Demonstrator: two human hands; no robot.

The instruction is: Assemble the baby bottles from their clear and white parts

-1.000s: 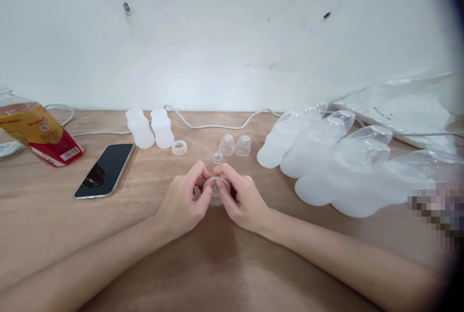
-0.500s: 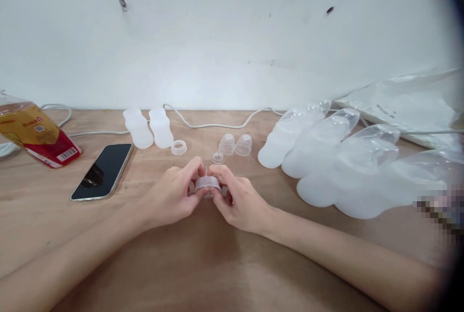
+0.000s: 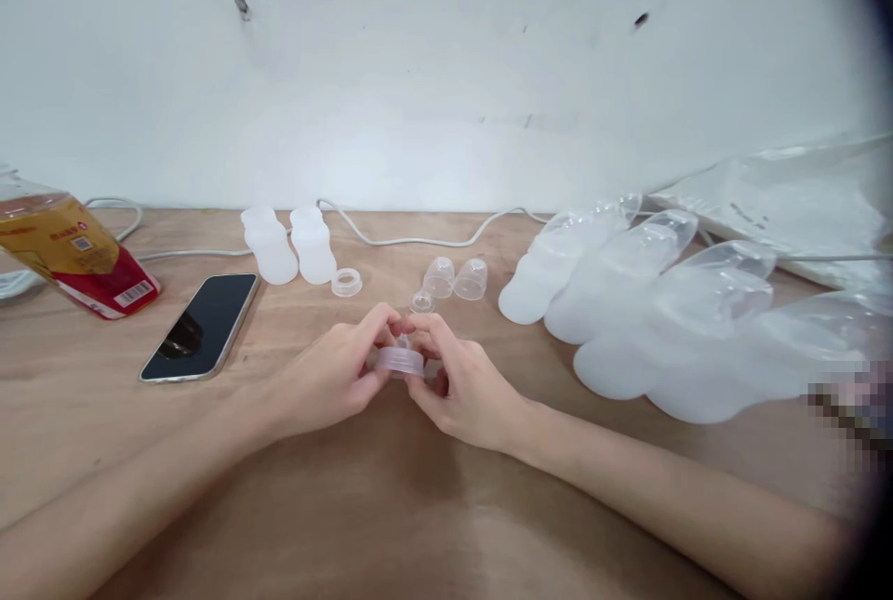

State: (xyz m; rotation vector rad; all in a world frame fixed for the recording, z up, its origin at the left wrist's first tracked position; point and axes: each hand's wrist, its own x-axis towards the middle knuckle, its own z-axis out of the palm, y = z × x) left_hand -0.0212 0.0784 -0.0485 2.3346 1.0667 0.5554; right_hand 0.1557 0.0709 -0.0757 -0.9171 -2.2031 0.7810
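Note:
My left hand (image 3: 349, 366) and my right hand (image 3: 457, 377) meet at the middle of the table, both closed around a clear screw ring (image 3: 400, 361). A clear bottle nipple (image 3: 403, 340) pokes up through the ring, partly hidden by my fingers. Thumbs press the near side, fingertips the top and far side. Just beyond my hands lies another clear nipple (image 3: 421, 302), flat on the wood. Two clear domed caps (image 3: 439, 277) stand behind it. To the left, a loose screw ring (image 3: 347, 282) rests beside two white, waisted baby bottles (image 3: 313, 246).
Several capped bottles (image 3: 628, 302) stand in a cluster on the right, before a plastic bag (image 3: 788, 200). At left are a phone (image 3: 200, 327) and a drink bottle (image 3: 90, 256) with a red and yellow label. A white cable (image 3: 419, 243) runs along the wall.
The ring in my hands has tipped from facing me to level, and the nipple now points upward through it. My hands have shifted slightly left. The things on the table stay put.

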